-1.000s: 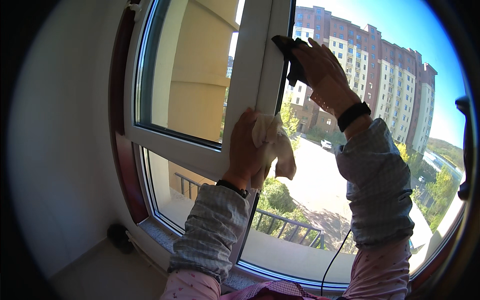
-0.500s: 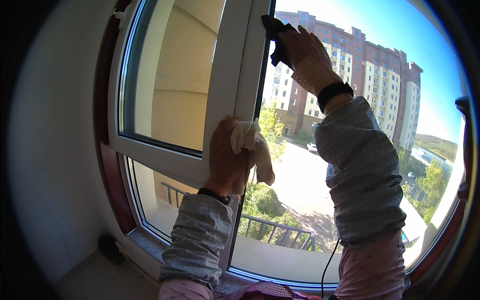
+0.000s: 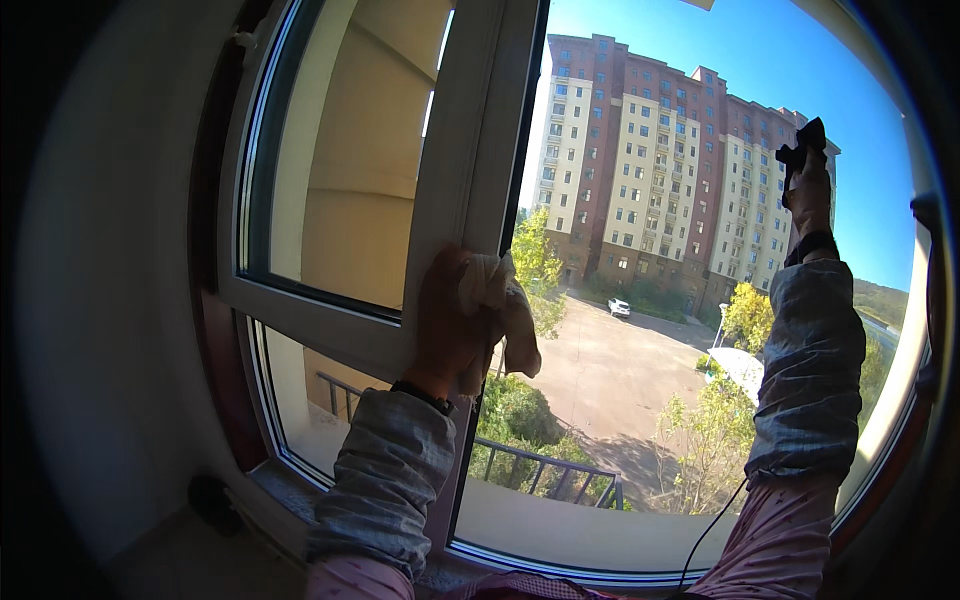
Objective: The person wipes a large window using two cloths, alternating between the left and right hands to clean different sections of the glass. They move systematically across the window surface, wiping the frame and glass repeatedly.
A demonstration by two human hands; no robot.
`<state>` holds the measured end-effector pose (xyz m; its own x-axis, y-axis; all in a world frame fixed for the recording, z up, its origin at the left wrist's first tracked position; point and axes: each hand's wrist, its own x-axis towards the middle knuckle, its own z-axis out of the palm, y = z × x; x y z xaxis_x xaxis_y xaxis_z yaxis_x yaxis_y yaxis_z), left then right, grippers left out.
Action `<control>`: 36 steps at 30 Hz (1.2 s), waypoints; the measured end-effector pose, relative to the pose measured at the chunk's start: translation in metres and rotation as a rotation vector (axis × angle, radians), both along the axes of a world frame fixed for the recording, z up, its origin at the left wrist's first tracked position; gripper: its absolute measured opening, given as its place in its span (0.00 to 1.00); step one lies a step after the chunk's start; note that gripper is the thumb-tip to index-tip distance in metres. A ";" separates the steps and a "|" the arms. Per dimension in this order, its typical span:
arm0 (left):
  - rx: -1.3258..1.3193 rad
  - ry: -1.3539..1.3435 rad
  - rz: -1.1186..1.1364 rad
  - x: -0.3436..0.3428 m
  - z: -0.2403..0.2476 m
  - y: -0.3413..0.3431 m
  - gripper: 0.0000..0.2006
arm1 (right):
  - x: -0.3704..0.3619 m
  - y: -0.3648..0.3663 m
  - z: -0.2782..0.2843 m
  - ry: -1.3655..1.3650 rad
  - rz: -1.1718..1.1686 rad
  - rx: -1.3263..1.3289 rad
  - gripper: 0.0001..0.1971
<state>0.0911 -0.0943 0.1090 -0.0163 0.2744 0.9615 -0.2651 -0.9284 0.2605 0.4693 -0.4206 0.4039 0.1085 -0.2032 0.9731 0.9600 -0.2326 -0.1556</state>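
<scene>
A bunched white cloth [image 3: 515,325] is gripped in my left hand [image 3: 442,325], which rests against the pale upright window frame [image 3: 470,165]. My right hand [image 3: 812,195] is raised at the right side of the large window pane [image 3: 620,420], its fingers closed on a dark cloth [image 3: 803,152]. The dark cloth lies against the glass in front of the sky and the building. Part of my left fingers is hidden behind the white cloth.
A smaller framed window sash [image 3: 310,300] is on the left, with a dark red outer frame [image 3: 228,385] beside it. A thin black cable [image 3: 712,525] hangs near my right sleeve. Through the glass stand a metal railing [image 3: 550,465] and a tall building [image 3: 650,170].
My right hand has swept with the dark cloth from beside the upright frame across the pane to the right. My left hand stays at the frame with the white cloth.
</scene>
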 end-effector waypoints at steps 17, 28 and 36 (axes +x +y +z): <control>0.077 0.016 0.237 -0.005 -0.002 -0.003 0.23 | -0.237 0.249 -0.033 -0.630 -0.246 -0.226 0.18; 0.026 -0.102 0.068 0.008 -0.004 0.003 0.24 | -0.061 0.028 -0.014 -0.281 -0.446 -0.289 0.35; -0.016 -0.087 0.009 0.009 -0.006 0.006 0.30 | 0.128 -0.163 -0.106 0.167 -0.255 -0.093 0.28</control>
